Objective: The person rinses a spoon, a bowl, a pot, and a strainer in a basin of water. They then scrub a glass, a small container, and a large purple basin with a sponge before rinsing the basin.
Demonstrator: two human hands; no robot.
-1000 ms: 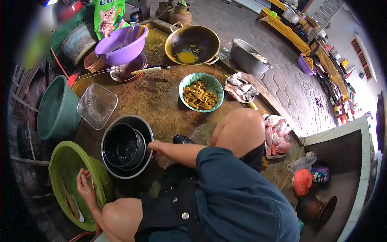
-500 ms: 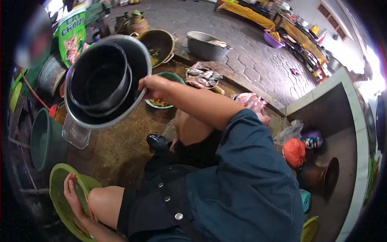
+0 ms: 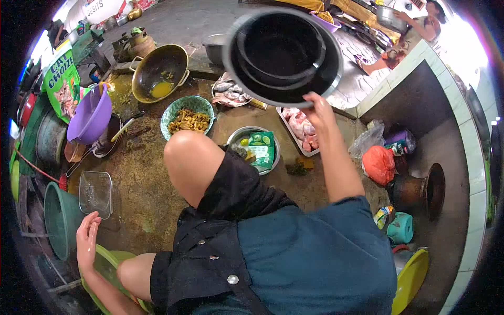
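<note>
My right hand [image 3: 319,111] grips the rim of a dark metal basin [image 3: 329,79], holding it up in the air at the upper middle. Smaller dark bowls [image 3: 278,42] sit nested inside it, and the basin hides part of what lies behind. At the lower left my left hand [image 3: 87,237] holds nothing, its wet fingers stretched out. It hovers over the edge of a yellow-green tub [image 3: 105,268] by my left knee. Just beyond its fingertips lies a clear rectangular container [image 3: 96,194] on the floor.
A pan [image 3: 144,86], a bowl of browned food [image 3: 188,121], a plate of fish [image 3: 229,90], a tray of raw meat [image 3: 299,128] and a bowl with a green packet [image 3: 262,149] are ahead. A purple basin [image 3: 92,118] stands left, a tiled ledge [image 3: 457,115] right. Another person [image 3: 415,39] holds a pot.
My right hand has swung the nested basin and bowls from the left to the right. My left hand has risen out of the yellow-green tub. The view has shifted too.
</note>
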